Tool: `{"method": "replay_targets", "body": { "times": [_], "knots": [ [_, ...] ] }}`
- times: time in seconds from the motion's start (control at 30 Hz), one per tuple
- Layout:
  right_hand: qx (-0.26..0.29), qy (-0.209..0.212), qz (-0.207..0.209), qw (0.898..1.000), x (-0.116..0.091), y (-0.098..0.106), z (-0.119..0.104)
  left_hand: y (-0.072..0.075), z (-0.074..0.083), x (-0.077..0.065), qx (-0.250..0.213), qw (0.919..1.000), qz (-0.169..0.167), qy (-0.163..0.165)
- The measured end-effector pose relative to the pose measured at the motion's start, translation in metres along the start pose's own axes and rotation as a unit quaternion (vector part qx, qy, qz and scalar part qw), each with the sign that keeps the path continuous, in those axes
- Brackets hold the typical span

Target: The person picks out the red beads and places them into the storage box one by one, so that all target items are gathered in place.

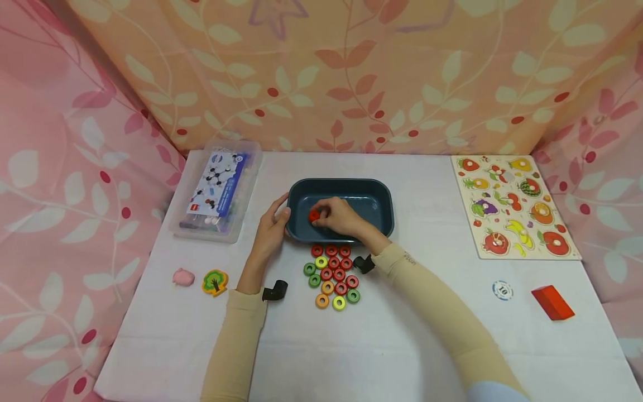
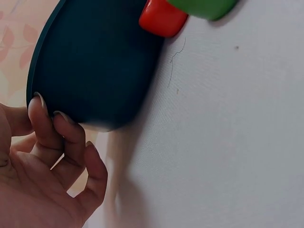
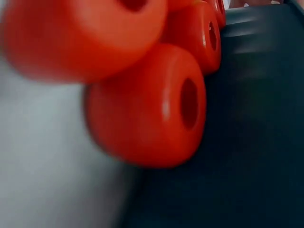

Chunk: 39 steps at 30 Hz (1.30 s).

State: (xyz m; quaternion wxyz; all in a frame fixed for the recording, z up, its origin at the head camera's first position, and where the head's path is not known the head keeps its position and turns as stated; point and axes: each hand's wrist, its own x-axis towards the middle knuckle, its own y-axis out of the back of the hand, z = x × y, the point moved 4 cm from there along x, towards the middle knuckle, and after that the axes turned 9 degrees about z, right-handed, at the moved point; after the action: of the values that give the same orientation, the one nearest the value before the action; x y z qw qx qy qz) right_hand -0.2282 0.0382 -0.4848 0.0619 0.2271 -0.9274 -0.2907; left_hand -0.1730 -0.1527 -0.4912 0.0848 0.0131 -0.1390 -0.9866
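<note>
A dark blue rectangular tray (image 1: 369, 209) stands on the white table. My right hand (image 1: 340, 216) reaches over its near rim and pinches a red ring (image 1: 313, 215) inside it, toward the left end. My left hand (image 1: 269, 231) rests against the tray's left end; in the left wrist view, fingertips (image 2: 39, 102) touch the outer wall. Just in front of the tray lie several small rings in red, green, yellow and orange, among them a red ring (image 1: 339, 274) and a green ring (image 1: 309, 269). In the right wrist view, red rings (image 3: 152, 109) fill the foreground and hide the right hand's fingers.
A clear plastic case (image 1: 216, 190) is at the back left, a fruit puzzle board (image 1: 514, 209) at the back right. A pink pig figure (image 1: 183, 277) and a tree piece (image 1: 215, 282) lie left. A poker chip (image 1: 503, 290) and a red block (image 1: 553, 302) lie right.
</note>
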Motion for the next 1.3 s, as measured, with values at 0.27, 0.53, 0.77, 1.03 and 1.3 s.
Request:
{"method": "replay_targets", "body": {
  "times": [0.27, 0.53, 0.77, 1.03, 1.3],
  "knots": [
    [0.007, -0.007, 0.012, 1.000, 0.011, -0.007, -0.002, -0.001, 0.001, 0.000, 0.007, 1.0000, 0.006, 0.000],
    [0.045, -0.019, -0.013, 0.999, 0.005, -0.007, 0.000, -0.001, -0.001, 0.001, -0.011, 0.9999, 0.000, 0.009],
    [0.012, 0.021, -0.041, 0.999, -0.019, 0.001, -0.016, -0.001, 0.000, 0.000, 0.007, 0.9998, 0.008, 0.019],
    [-0.002, 0.095, 0.000, 0.995, -0.063, 0.018, -0.041, -0.001, -0.002, -0.001, 0.001, 0.9999, 0.008, 0.015],
    [0.042, 0.134, -0.020, 0.990, -0.106, 0.016, -0.051, -0.002, -0.002, -0.001, 0.000, 0.9998, 0.008, 0.021]
  ]
}}
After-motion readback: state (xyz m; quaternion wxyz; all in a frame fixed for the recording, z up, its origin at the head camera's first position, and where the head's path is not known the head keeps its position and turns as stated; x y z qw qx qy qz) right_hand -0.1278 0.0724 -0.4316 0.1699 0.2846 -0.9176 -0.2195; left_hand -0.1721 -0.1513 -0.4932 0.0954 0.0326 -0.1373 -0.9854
